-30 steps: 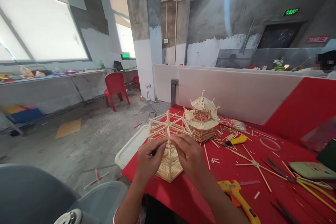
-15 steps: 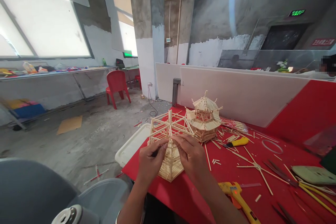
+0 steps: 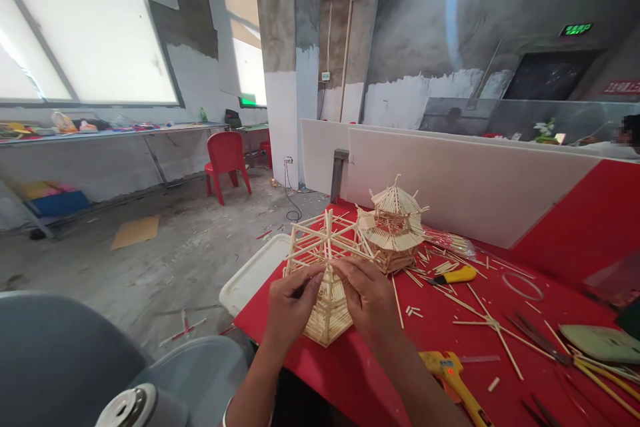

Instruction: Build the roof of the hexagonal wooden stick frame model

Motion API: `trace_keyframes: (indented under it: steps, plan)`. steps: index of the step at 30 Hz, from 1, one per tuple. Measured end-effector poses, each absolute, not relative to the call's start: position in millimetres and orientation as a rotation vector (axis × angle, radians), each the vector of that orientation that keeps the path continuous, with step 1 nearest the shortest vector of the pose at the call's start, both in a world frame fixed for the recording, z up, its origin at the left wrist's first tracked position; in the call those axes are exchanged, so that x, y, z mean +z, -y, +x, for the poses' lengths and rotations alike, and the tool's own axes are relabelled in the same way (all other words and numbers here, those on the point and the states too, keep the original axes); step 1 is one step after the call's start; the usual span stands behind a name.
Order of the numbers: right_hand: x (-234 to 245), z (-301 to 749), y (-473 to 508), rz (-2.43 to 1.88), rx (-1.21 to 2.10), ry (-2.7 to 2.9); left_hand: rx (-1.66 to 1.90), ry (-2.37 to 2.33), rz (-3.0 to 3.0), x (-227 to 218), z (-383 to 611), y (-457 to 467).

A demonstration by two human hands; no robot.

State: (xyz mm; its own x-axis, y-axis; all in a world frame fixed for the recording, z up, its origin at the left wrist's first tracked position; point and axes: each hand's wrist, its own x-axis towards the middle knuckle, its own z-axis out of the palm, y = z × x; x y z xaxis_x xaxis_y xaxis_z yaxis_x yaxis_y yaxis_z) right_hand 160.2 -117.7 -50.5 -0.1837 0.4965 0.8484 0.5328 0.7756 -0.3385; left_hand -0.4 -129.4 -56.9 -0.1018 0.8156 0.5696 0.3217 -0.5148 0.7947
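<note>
A pale wooden stick model [image 3: 325, 287], a six-sided tower with an open roof frame, stands near the front left corner of the red table [image 3: 440, 340]. My left hand [image 3: 289, 309] pinches its near roof edge, fingers closed on the sticks. My right hand [image 3: 367, 299] grips the same roof edge from the right side, fingers curled over the frame. Behind it stands a finished stick pavilion [image 3: 395, 227].
Loose sticks, a yellow utility knife [image 3: 453, 275], a yellow glue gun [image 3: 457, 383], scissors [image 3: 537, 337] and a ring [image 3: 523, 285] lie on the table. A white tray [image 3: 253, 273] hangs off its left edge. White boards stand behind. A person sits at far right.
Both hands stay on the model's roof with only slight finger shifts. The head camera has drifted a little, so the scene moved slightly right.
</note>
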Motion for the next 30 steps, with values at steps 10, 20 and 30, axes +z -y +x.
trace_keyframes:
  steps: [10, 20, 30]
  plan:
    - [-48.5, 160.3, 119.0, -0.784, -0.026, 1.826, 1.66, -1.225, 1.764, -56.8, 0.3, 128.2]
    - [-46.8, 160.6, 118.4, -0.771, -0.085, 1.837, 1.654, -1.221, 1.763, -55.7, 0.4, 129.0]
    - [-45.2, 160.4, 119.3, -0.772, -0.109, 1.839, 1.662, -1.214, 1.763, -56.0, 0.4, 129.3]
